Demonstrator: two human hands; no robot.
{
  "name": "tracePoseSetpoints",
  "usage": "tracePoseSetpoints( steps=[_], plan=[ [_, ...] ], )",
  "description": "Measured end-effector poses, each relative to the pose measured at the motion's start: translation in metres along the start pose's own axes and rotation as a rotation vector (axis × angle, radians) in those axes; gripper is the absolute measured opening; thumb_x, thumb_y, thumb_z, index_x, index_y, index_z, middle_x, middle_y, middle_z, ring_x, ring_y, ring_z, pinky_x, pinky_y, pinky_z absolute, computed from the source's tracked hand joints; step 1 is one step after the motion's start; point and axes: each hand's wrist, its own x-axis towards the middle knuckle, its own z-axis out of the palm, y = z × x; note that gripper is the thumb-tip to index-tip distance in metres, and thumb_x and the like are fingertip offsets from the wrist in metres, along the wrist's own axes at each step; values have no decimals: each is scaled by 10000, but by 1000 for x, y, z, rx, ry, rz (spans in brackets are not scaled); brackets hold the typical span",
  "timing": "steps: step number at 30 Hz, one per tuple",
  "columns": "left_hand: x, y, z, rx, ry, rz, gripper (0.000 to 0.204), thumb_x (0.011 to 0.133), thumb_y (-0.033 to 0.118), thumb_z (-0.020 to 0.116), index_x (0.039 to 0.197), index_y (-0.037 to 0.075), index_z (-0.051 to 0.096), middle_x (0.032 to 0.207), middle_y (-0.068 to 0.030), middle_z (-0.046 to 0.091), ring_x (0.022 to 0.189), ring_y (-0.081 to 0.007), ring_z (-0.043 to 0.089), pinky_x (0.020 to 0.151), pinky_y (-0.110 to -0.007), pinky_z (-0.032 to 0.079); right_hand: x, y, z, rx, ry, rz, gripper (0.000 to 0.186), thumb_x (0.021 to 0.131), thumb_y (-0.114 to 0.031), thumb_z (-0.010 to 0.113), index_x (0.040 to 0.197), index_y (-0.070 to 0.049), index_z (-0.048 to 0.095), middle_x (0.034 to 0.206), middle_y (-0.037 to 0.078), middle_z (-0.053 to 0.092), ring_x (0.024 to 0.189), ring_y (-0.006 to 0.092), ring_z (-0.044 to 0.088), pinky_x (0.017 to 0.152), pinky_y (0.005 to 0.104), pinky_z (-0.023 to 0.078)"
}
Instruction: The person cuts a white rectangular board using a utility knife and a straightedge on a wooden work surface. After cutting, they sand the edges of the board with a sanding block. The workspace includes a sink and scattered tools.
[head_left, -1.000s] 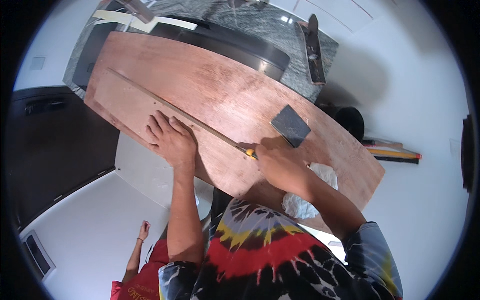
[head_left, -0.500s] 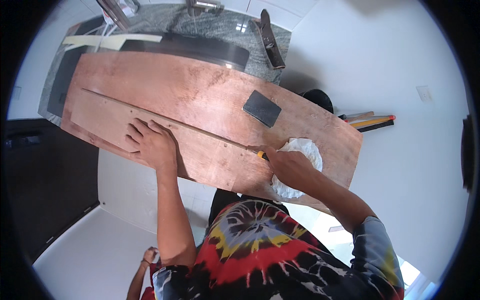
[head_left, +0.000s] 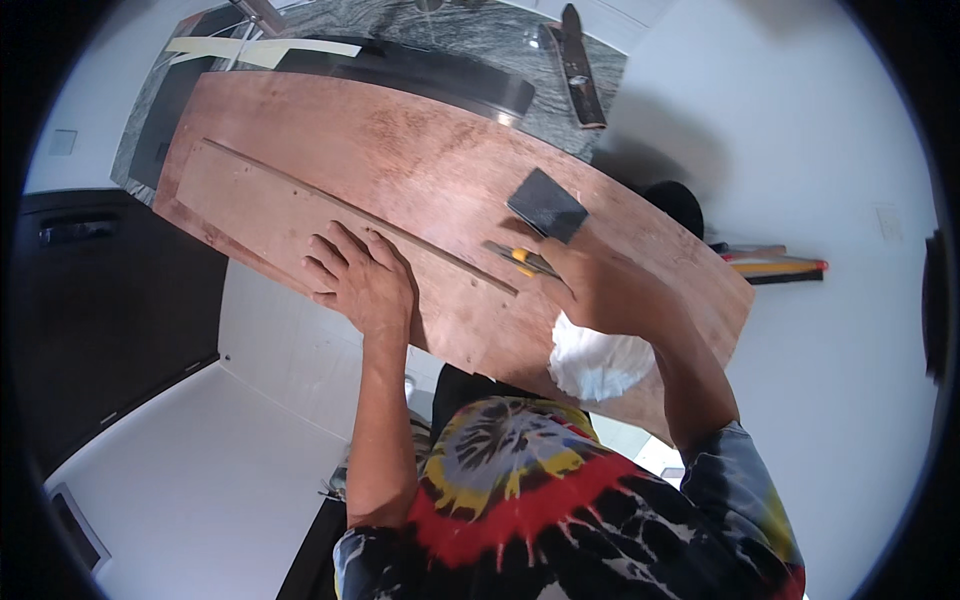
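My left hand (head_left: 372, 285) lies flat with fingers spread on a thin light-brown wood panel (head_left: 255, 195), which rests on a larger reddish plywood board (head_left: 440, 145). A narrow wooden strip (head_left: 400, 233) runs along the panel's far edge, just beyond my left fingertips. My right hand (head_left: 615, 285) is closed around a yellow-and-dark utility knife (head_left: 525, 258), its tip pointing left, close to the right part of the strip. Beyond it lies a dark grey rectangular sanding pad (head_left: 547, 203). A crumpled white cloth (head_left: 598, 362) sits nearer me, beside my right wrist.
On the grey stone counter (head_left: 480, 45) behind the board are a hand plane (head_left: 578, 70) and pale strips (head_left: 270, 50). Several long-handled tools (head_left: 775, 266) and a dark round object (head_left: 672, 208) show past the board's right side. A dark cabinet (head_left: 120, 310) stands at the left.
My right hand has lifted the knife from the strip's right end and moved it away from me, toward the sanding pad. My left hand remains flat on the panel. The whole view has shifted.
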Motion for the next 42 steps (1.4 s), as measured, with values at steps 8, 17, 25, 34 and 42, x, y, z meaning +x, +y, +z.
tracePoseSetpoints(
  steps=[8,17,25,34,42],
  plan=[
    [-1,0,0,-93,25,24,615,1092,418,376,1595,64,387,1676,-261,275,1549,-519,180,1209,-690,139,173,-34,54,52,40,-75,419,1041,-256,523,1370,1,566,1122,309,709,995,435,718,878,524,555],
    [2,6,-2,-55,11,24,619,1081,403,388,1601,70,367,1676,-260,272,1551,-520,170,1192,-699,164,267,-70,97,49,204,-289,245,902,-123,592,1012,40,738,950,227,755,936,397,737,860,472,588],
    [2,6,-4,-66,23,32,611,1074,390,399,1586,58,380,1657,-280,291,1538,-531,192,1182,-709,176,261,-85,77,-99,76,-302,239,877,-149,632,1004,0,768,977,186,781,969,356,759,847,450,599],
    [0,3,4,1,78,31,600,1098,412,363,1597,78,393,1666,-239,308,1548,-478,217,1228,-627,189,175,-55,43,-142,-103,-231,249,927,-141,608,1074,36,701,1051,241,746,945,372,755,820,465,580],
    [-1,7,2,-39,104,12,620,1095,455,366,1597,93,408,1656,-234,339,1540,-488,244,1217,-649,213,30,25,64,-142,89,-190,190,962,-82,556,1058,58,640,973,257,729,901,423,738,780,504,580]
  ],
)
